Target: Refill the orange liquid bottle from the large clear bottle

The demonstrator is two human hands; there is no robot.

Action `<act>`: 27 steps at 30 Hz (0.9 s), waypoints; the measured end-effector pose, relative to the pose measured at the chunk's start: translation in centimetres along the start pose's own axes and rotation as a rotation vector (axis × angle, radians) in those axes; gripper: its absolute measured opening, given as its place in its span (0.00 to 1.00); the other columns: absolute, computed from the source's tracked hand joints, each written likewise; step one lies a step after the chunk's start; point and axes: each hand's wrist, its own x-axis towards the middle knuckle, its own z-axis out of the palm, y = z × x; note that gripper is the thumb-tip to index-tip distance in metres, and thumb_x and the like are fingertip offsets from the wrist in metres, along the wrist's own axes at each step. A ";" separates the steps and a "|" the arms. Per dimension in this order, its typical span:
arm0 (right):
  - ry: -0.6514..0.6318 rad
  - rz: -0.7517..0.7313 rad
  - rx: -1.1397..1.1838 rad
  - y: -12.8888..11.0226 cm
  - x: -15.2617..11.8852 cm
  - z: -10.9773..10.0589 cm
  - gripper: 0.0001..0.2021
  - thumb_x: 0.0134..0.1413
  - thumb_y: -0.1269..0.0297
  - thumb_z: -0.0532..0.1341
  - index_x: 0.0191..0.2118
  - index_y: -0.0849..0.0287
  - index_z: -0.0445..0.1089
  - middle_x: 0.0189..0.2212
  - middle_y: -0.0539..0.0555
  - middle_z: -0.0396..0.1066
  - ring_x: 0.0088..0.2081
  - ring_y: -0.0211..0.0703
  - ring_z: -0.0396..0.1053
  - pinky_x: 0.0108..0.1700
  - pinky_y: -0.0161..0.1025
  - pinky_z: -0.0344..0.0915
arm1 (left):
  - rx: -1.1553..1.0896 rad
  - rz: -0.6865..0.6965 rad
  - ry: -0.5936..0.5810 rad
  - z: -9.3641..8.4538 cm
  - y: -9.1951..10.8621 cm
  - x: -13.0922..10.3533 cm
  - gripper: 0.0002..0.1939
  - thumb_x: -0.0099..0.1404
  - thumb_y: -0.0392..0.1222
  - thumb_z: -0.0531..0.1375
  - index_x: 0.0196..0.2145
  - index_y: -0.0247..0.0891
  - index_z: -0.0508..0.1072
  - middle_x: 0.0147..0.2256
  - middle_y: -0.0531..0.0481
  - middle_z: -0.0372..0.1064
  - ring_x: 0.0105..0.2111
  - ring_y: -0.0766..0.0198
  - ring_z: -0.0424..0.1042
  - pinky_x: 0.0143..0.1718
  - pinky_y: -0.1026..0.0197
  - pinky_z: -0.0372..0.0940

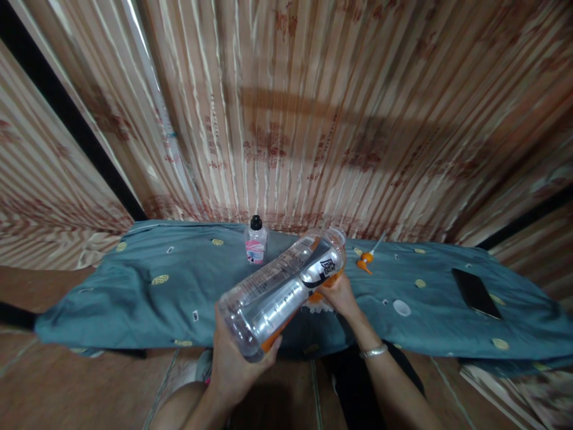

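Observation:
A large clear plastic bottle (280, 295) with a silver and orange label is held tilted, its uncapped-looking neck pointing up and right. My left hand (237, 361) is wrapped around its base. My right hand (341, 295) grips its side near the shoulder, fingers partly hidden behind it. An orange pump head (367, 258) with a thin tube lies to the right of the bottle's neck. Behind the large bottle, to the left, a small clear bottle (256, 246) with a black cap and pink label stands upright. An orange and white patch (319, 306) shows partly beneath my right hand.
A teal patterned cloth (147, 298) covers the low surface before me. On its right side lie a white round disc (401, 307) and a dark flat device (476, 292), perhaps a phone. Striped curtains (286, 119) hang behind, with dark poles (76, 119) at the sides.

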 end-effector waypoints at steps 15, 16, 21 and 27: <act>-0.007 -0.017 0.008 -0.5 -0.3 0.1 0.33 0.43 0.43 0.76 0.51 0.54 0.69 0.53 0.63 0.81 0.55 0.66 0.78 0.61 0.61 0.72 | 0.107 0.122 -0.016 -0.3 0.2 0.2 0.34 0.61 0.47 0.70 0.61 0.41 0.63 0.49 0.42 0.81 0.47 0.49 0.85 0.48 0.48 0.81; -0.001 -0.015 0.004 -0.5 -0.3 0.1 0.34 0.42 0.43 0.76 0.52 0.55 0.69 0.53 0.63 0.81 0.55 0.66 0.78 0.61 0.61 0.72 | 0.113 0.141 -0.040 -0.5 -0.1 0.2 0.35 0.61 0.46 0.70 0.61 0.41 0.62 0.48 0.42 0.81 0.46 0.50 0.85 0.47 0.49 0.81; 0.010 -0.011 -0.012 -0.1 -0.2 0.1 0.36 0.43 0.44 0.76 0.56 0.54 0.69 0.51 0.62 0.82 0.54 0.66 0.79 0.59 0.61 0.73 | 0.086 0.076 -0.003 -0.2 -0.6 -0.1 0.36 0.59 0.48 0.71 0.61 0.40 0.63 0.48 0.41 0.81 0.45 0.48 0.85 0.47 0.46 0.81; 0.009 0.005 -0.014 -0.2 -0.2 0.1 0.37 0.41 0.43 0.76 0.55 0.54 0.69 0.50 0.62 0.82 0.54 0.68 0.79 0.59 0.63 0.74 | 0.083 0.130 -0.082 -0.5 -0.4 0.1 0.37 0.61 0.46 0.71 0.62 0.41 0.60 0.49 0.40 0.81 0.46 0.50 0.85 0.47 0.49 0.82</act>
